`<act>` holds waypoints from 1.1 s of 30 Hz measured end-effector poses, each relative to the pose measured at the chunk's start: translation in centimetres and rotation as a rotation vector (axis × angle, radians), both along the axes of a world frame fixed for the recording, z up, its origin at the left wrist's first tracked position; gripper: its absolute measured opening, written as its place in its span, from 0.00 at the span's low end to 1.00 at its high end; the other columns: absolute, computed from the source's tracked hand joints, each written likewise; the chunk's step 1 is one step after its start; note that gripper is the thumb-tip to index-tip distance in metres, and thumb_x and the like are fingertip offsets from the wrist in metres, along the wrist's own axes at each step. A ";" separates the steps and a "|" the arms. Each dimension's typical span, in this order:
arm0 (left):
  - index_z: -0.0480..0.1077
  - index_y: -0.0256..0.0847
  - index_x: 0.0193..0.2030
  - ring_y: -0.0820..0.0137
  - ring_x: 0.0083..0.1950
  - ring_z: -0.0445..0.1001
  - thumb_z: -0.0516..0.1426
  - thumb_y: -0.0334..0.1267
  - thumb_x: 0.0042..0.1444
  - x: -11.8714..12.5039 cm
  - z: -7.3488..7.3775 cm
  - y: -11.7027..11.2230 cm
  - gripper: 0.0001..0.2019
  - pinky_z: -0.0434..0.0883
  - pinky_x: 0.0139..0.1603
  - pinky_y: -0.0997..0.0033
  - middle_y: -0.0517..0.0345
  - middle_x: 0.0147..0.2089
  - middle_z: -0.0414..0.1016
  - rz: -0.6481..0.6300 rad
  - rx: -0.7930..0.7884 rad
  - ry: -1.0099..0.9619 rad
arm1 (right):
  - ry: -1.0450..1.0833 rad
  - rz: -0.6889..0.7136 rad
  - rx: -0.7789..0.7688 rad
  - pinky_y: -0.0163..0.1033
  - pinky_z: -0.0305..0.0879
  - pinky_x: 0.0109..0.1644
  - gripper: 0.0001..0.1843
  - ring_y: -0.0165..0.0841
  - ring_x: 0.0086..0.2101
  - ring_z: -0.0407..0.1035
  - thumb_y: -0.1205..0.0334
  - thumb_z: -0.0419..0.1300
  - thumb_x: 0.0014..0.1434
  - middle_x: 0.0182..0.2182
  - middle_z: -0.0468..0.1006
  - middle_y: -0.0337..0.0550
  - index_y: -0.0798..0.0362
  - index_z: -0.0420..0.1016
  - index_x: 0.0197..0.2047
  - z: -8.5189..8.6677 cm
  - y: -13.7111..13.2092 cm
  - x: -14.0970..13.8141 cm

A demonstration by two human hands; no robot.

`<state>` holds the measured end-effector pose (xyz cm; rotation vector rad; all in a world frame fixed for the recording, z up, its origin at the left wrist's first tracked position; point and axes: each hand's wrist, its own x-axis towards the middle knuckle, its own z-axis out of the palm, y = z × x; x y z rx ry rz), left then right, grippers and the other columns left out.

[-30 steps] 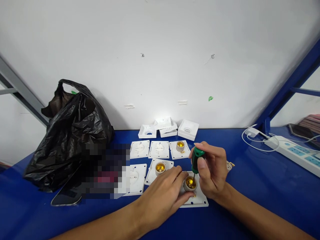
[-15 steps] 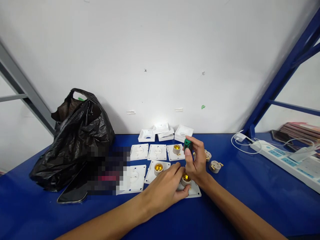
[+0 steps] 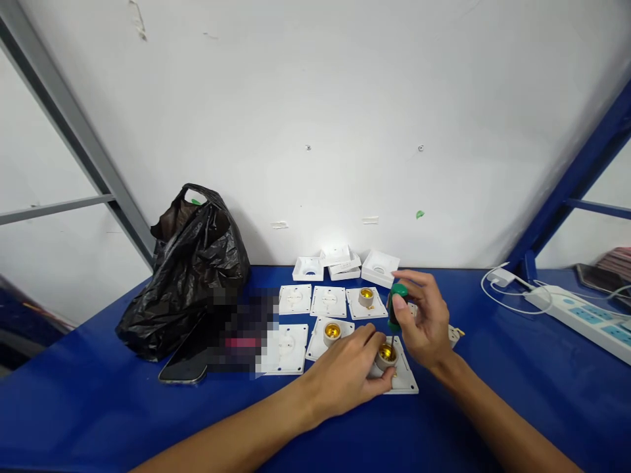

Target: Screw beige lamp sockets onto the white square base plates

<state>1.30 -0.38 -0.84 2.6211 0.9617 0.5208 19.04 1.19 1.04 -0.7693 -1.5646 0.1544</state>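
Note:
My left hand (image 3: 348, 371) is closed round a grey lamp socket with a brass inside (image 3: 386, 355), holding it down on a white square plate (image 3: 407, 378) on the blue table. My right hand (image 3: 424, 320) grips a green-handled screwdriver (image 3: 396, 307) upright, its thin shaft reaching down into the socket. Behind lie more white plates, two of them bearing sockets (image 3: 332, 332) (image 3: 365, 296), the others bare (image 3: 294, 299).
A black plastic bag (image 3: 190, 272) stands at the left with a dark phone (image 3: 185, 364) in front of it. White square covers (image 3: 378, 266) are stacked by the wall. A power strip (image 3: 582, 314) with a white cable lies at the right, beside a blue frame post (image 3: 566, 197).
The view has swung left, so everything sits further right in frame. My right hand has straightened the screwdriver upright over the socket. My left hand stays on the socket.

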 end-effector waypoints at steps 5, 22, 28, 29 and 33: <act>0.71 0.39 0.53 0.61 0.47 0.80 0.64 0.39 0.69 -0.3 0.1 0.2 0.11 0.79 0.52 0.62 0.53 0.50 0.75 -0.035 -0.016 -0.014 | -0.184 0.216 -0.427 0.33 0.62 0.27 0.13 0.27 0.24 0.63 0.49 0.63 0.71 0.25 0.69 0.32 0.50 0.76 0.44 3.8 0.0 3.2; 0.72 0.39 0.60 0.61 0.50 0.80 0.66 0.37 0.70 -1.3 0.3 -0.2 0.16 0.78 0.54 0.62 0.53 0.54 0.74 -0.053 -0.119 -0.043 | 0.326 1.033 -0.826 0.32 0.54 0.29 0.31 0.22 0.17 0.44 0.32 0.77 0.50 0.13 0.54 0.20 0.50 0.80 0.40 -1.2 3.4 5.1; 0.71 0.40 0.61 0.59 0.53 0.79 0.67 0.36 0.69 -1.6 0.6 -0.2 0.17 0.78 0.56 0.61 0.53 0.53 0.74 -0.069 -0.140 -0.041 | 0.378 1.138 -0.839 0.32 0.55 0.30 0.24 0.25 0.24 0.54 0.41 0.80 0.50 0.23 0.65 0.30 0.47 0.86 0.44 -1.1 3.5 5.5; 0.72 0.40 0.60 0.59 0.53 0.79 0.67 0.36 0.69 -1.7 0.6 -0.2 0.16 0.78 0.57 0.60 0.53 0.53 0.74 -0.075 -0.140 -0.041 | 0.389 1.146 -0.838 0.32 0.56 0.31 0.23 0.26 0.27 0.57 0.42 0.81 0.50 0.27 0.68 0.32 0.46 0.87 0.44 -1.2 3.5 5.4; 0.72 0.41 0.59 0.59 0.52 0.79 0.68 0.35 0.68 -1.8 0.6 -0.2 0.16 0.78 0.56 0.61 0.54 0.52 0.75 -0.089 -0.145 -0.058 | 0.444 1.165 -0.798 0.35 0.64 0.40 0.22 0.29 0.37 0.67 0.43 0.81 0.51 0.40 0.75 0.38 0.45 0.87 0.44 -1.1 3.5 4.6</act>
